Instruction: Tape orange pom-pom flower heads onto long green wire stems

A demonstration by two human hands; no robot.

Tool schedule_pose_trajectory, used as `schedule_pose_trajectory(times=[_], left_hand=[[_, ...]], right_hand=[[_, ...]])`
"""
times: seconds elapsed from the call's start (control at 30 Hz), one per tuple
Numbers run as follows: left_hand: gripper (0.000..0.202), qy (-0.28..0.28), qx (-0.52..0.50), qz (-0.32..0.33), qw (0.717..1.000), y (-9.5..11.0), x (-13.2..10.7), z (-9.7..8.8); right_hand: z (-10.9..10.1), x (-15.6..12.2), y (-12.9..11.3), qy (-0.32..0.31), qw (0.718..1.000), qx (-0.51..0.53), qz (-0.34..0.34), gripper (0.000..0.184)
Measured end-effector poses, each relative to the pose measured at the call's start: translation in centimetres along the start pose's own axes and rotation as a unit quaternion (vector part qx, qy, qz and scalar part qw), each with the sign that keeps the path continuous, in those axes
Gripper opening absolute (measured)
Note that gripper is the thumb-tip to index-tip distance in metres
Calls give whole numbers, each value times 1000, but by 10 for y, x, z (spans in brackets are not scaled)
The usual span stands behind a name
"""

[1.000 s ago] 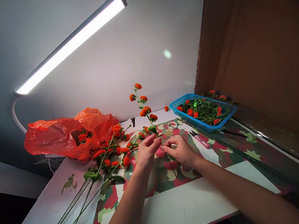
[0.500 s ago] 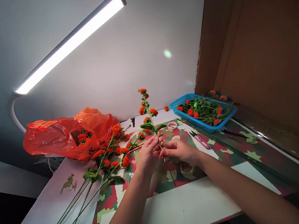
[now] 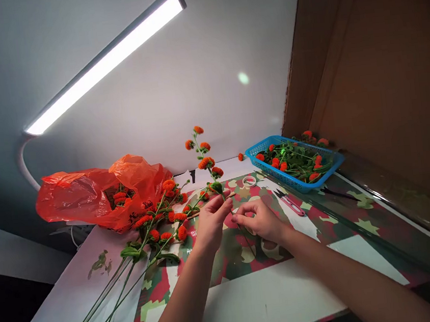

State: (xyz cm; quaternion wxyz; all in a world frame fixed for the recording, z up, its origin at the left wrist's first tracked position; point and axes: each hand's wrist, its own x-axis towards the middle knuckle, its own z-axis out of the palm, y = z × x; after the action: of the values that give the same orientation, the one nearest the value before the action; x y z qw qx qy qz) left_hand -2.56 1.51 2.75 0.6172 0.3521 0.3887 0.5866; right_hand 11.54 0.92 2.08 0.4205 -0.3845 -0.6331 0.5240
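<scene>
An artificial flower stem (image 3: pixel 206 163) with several fuzzy orange blooms and green leaves stands upright in front of me, leaning slightly left. Just under its leaves, my left hand (image 3: pixel 212 225) is closed around it, thumb against fingers. A little lower, my right hand (image 3: pixel 262 222) pinches at the same stem with thumb and index finger. Whether anything thin is also in that pinch, I cannot tell. Below the hands, the bare lower stem runs down over the camouflage-patterned mat (image 3: pixel 229 262).
Finished-looking flower stems (image 3: pixel 146 235) lie left, beside an orange plastic bag (image 3: pixel 76 196). A blue basket (image 3: pixel 300 185) of flowers and leaves stands back right. Pink thread snips (image 3: pixel 291 204) and a white tape roll (image 3: pixel 249 181) lie nearby. A lit lamp (image 3: pixel 108 64) hangs above.
The flower stem has turned in my fingers, so its blooms and leaves face differently and its top leans further left. My right hand has shifted slightly to the right.
</scene>
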Motion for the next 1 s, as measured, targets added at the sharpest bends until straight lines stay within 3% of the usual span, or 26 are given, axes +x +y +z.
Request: schedule_pose_trajectory(times=[0.07,0.13,0.27,0.4,0.63,0.77,0.9,1.0], left_hand=[[22,33,-11,-12,999,0,2,-2],[27,46,-51,-31,997,1,3,-2],[24,19,-110,-43,993,8,4,-2],[19,-19,-132,-62,989,13,3,-6],[17,-69,-115,-82,987,11,3,-5],[27,-77,-67,-52,993,10,-2,0],[26,-37,28,-13,999,8,-4,2],[25,5,40,-7,999,8,-2,0]], right_hand=[[2,-2,-5,16,999,-24,-15,28],[1,-2,-6,-24,1000,-3,11,29],[-7,0,0,-137,985,93,53,35],[-11,1,3,-160,973,150,68,32],[-6,1,6,-138,968,194,76,26],[1,-2,-1,-66,992,109,20,27],[5,-6,-9,1,1000,2,-14,25],[3,-6,-10,-13,1000,-13,-4,27]])
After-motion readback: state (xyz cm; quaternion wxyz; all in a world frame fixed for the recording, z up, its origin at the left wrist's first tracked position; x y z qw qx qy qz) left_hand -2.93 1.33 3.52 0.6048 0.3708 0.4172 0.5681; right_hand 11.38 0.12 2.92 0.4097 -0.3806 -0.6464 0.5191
